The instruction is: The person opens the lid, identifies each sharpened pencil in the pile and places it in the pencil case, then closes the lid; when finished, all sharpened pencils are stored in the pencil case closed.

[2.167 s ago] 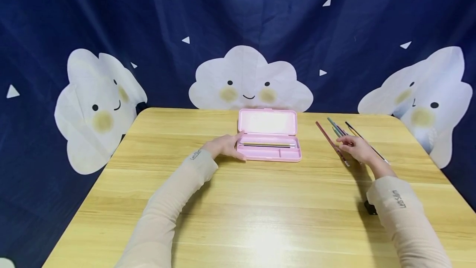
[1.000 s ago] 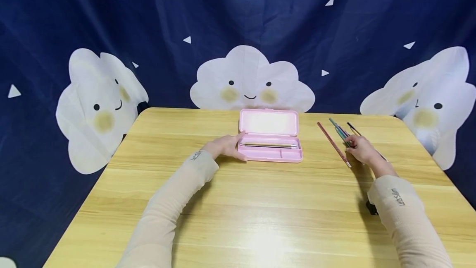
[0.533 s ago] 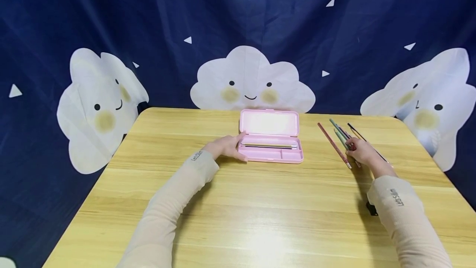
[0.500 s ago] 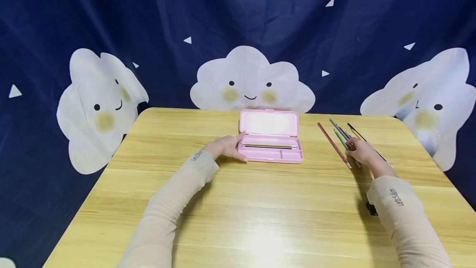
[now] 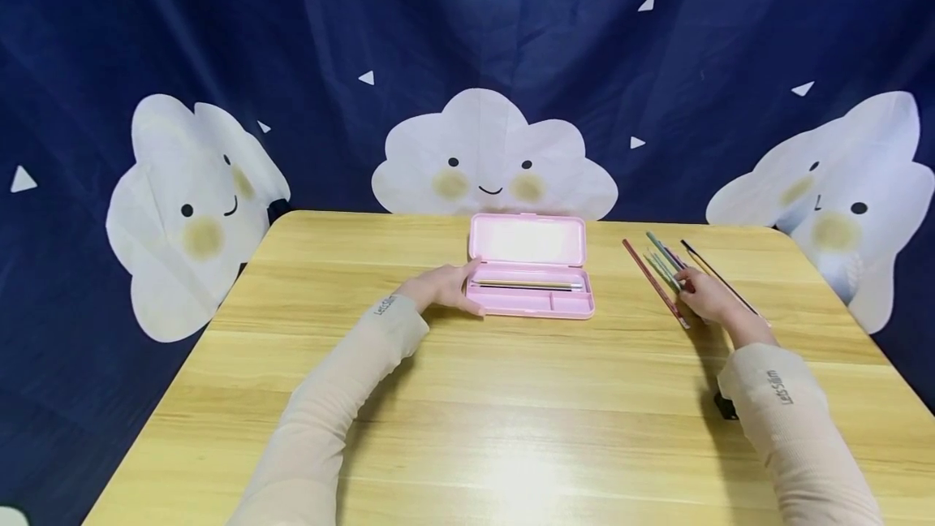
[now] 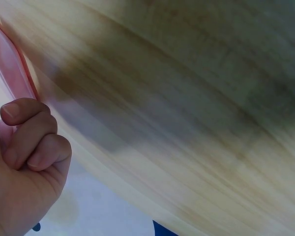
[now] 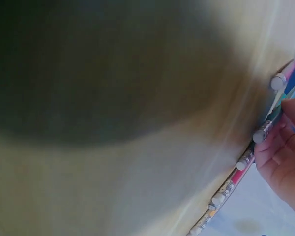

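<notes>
A pink pencil case (image 5: 529,305) lies unlatched with its lid (image 5: 527,239) folded back. Two or so pencils (image 5: 526,286) rest in its long rear compartment. My left hand (image 5: 441,286) grips the case's left end, thumb at the front wall and index finger near the hinge; its other fingers (image 6: 32,132) are curled in the left wrist view. Over the loose pencils at the right, my right hand (image 5: 707,297) pinches a green pencil (image 5: 661,268). The right wrist view shows its eraser end (image 7: 263,132) just by the fingertips.
A red pencil (image 5: 652,281) lies left of the right hand. Beyond the hand, a dark pencil (image 5: 719,276) slants across the wooden table (image 5: 467,412). Several eraser ends (image 7: 219,197) line up in the right wrist view. A blue cloud-printed curtain (image 5: 321,39) hangs behind.
My right hand has come down from above the pencils and closed on a green one, whose far end has shifted slightly left. My left hand stays on the case.
</notes>
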Demonstrator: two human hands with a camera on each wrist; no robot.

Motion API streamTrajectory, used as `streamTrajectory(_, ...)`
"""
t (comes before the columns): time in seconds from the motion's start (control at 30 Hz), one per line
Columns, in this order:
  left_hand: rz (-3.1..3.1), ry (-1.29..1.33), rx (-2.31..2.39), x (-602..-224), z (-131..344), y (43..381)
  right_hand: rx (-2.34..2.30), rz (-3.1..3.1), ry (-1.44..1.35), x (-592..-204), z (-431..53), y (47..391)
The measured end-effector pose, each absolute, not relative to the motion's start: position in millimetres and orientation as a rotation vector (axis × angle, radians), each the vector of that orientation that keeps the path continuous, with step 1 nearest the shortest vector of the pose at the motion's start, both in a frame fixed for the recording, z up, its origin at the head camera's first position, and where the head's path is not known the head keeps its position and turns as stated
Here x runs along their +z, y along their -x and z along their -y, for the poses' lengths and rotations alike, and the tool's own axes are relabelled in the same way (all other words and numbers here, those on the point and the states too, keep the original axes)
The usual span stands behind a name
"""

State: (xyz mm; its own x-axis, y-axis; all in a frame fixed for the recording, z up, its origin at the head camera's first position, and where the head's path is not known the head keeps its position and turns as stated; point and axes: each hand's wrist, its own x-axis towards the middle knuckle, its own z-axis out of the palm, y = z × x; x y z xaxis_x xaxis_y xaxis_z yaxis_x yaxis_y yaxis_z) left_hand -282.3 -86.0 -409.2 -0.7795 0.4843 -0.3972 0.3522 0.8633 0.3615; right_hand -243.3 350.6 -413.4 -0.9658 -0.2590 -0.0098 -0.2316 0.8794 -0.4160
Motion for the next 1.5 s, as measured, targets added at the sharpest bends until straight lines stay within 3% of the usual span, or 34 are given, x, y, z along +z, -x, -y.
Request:
streamTrajectory(0.5,-2.545,-0.619,0.359,-408.3,86.7,282.2,-0.877,-3.02,0.572,-402.4,-340.3,245.2)
streamTrajectory(1.5,-2.572,-0.598,0.337,-408.1,86.0,280.8,-0.935,-2.896,0.805,-392.9,-262.1,269.3)
